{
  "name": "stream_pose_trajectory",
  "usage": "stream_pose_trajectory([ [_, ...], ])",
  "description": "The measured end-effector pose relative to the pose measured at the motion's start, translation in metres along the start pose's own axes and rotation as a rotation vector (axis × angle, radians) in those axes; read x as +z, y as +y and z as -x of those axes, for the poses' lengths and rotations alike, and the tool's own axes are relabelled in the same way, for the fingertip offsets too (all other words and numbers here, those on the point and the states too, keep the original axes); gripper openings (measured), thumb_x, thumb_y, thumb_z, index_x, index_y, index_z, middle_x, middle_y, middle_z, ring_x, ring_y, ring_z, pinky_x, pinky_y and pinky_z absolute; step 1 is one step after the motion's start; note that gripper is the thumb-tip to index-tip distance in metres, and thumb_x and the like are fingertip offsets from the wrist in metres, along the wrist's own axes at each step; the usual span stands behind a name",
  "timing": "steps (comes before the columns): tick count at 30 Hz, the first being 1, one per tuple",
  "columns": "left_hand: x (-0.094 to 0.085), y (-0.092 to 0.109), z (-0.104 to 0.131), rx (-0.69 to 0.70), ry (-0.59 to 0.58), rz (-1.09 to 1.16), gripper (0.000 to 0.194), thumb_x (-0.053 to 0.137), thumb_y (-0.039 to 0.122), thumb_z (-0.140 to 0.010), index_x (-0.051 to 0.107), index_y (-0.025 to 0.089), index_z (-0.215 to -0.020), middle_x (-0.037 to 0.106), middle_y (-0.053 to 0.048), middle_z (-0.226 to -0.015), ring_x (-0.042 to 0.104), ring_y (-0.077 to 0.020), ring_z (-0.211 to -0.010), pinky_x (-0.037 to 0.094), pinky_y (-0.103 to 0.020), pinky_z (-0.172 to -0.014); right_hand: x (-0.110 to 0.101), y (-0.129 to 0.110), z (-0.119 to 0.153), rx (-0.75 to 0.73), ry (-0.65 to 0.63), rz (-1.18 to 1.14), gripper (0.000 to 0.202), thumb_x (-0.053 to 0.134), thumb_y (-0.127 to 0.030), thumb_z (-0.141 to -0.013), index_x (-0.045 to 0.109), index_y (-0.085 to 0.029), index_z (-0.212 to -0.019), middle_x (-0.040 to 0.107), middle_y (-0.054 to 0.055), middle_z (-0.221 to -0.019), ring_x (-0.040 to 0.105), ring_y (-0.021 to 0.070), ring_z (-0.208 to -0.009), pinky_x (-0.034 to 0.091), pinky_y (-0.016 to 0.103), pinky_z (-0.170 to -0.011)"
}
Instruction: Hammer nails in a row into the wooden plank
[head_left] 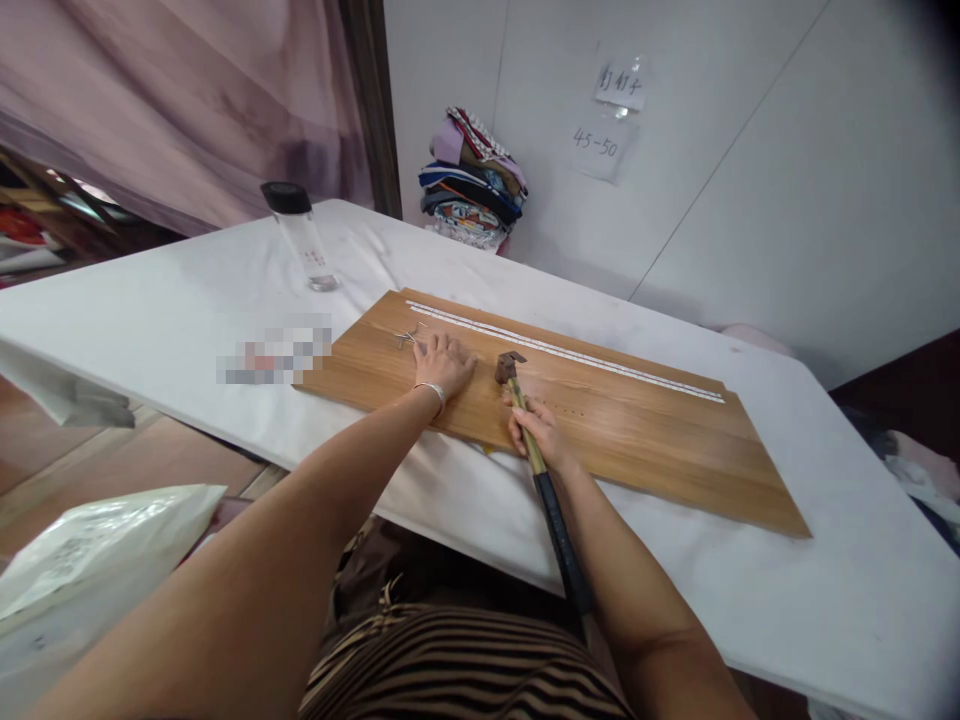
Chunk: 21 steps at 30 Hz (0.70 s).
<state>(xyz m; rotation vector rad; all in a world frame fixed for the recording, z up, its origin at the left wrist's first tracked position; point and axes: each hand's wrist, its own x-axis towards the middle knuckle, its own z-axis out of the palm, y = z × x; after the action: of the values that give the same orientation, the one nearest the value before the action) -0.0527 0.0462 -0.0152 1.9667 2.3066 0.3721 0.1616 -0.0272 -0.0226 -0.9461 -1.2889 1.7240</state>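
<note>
Holding hand: the right hand (538, 425), at centre frame, is wrapped around the handle of a hammer (506, 368) close below its rusty head, which hangs over the board; the dark grip runs down toward the lower middle.
Reaching hand: the left hand (445, 364), left of centre, lies palm down on the board with its fingers beside the loose nails; whether it pinches one, I cannot tell.
Board: the wooden board (667, 450) lies flat across the middle of the frame on the white table (180, 290), with two pale strips (570, 347) along its far edge.
Nails: a small scattered cluster of nails (406, 339) lies on the board's left part.
Done: a short row of dark dots (574, 411) marks the board right of the hammer head; nail heads or holes, too small to tell.
Left: the work looks partway, judging by those dots and the unused nails.
Bottle: a clear bottle (306, 240) stands at upper left.
</note>
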Motion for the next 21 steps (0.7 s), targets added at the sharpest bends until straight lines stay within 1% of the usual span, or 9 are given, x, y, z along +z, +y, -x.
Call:
stream_pose_trajectory([
  [8, 0.0026, -0.0012, -0.0014, -0.002, 0.008, -0.006, 0.055, 0.039, 0.048, -0.102, 0.065, 0.019, -0.140, 0.058, -0.020, -0.157, 0.043, -0.0387, -0.151, 0.029, -0.063, -0.125, 0.0003, 0.0019, -0.0012, -0.001, 0.007, -0.021, 0.049, 0.077, -0.056, -0.075, 0.060, -0.021, -0.105, 0.056, -0.011, -0.052, 0.042, 0.0086, -0.034, 0.026, 0.021, -0.036],
  [21, -0.0028, 0.0015, 0.0009, -0.002, -0.007, -0.011, 0.054, 0.038, 0.048, -0.102, 0.065, 0.019, -0.140, 0.057, -0.020, -0.157, 0.043, -0.0381, -0.151, 0.029, -0.061, -0.124, 0.0007, -0.0013, -0.0005, 0.013, 0.004, -0.002, 0.047, 0.077, -0.056, -0.073, 0.061, -0.023, -0.102, 0.057, -0.012, -0.051, 0.042, 0.0088, -0.034, 0.027, 0.021, -0.036],
])
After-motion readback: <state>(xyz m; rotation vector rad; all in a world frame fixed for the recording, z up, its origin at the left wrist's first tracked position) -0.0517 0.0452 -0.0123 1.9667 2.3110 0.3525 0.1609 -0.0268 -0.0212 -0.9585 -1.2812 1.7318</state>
